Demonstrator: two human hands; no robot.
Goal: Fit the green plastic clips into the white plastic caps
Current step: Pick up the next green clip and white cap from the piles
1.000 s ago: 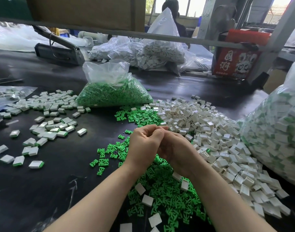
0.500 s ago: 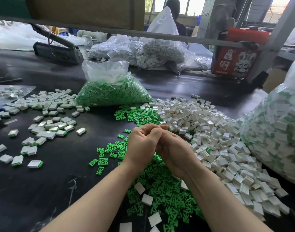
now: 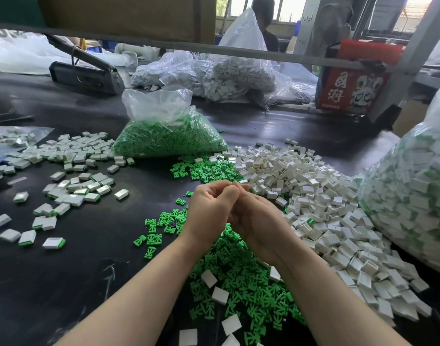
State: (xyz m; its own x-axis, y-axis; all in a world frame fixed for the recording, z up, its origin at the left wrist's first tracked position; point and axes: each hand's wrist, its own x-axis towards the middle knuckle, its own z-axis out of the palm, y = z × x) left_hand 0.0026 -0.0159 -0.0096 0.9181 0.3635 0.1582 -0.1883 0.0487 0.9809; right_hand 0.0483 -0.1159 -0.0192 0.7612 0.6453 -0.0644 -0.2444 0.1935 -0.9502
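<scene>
My left hand [image 3: 209, 211] and my right hand [image 3: 254, 216] are pressed together above the table, fingers curled inward. Whatever they hold is hidden between the fingers. Below them spreads a heap of loose green clips [image 3: 239, 278]. A big pile of empty white caps [image 3: 321, 216] lies to the right. Caps with green clips fitted [image 3: 74, 193] are scattered on the left.
A clear bag of green clips [image 3: 169, 136] stands behind the hands. A large bag of finished caps [image 3: 413, 191] fills the right edge. More bags of white parts [image 3: 229, 73], a red box [image 3: 351, 93] and a grey sealer tool [image 3: 86, 73] sit at the back of the black table [image 3: 64, 283].
Both hands stay joined in nearly the same spot; only a slight shift of fingers shows.
</scene>
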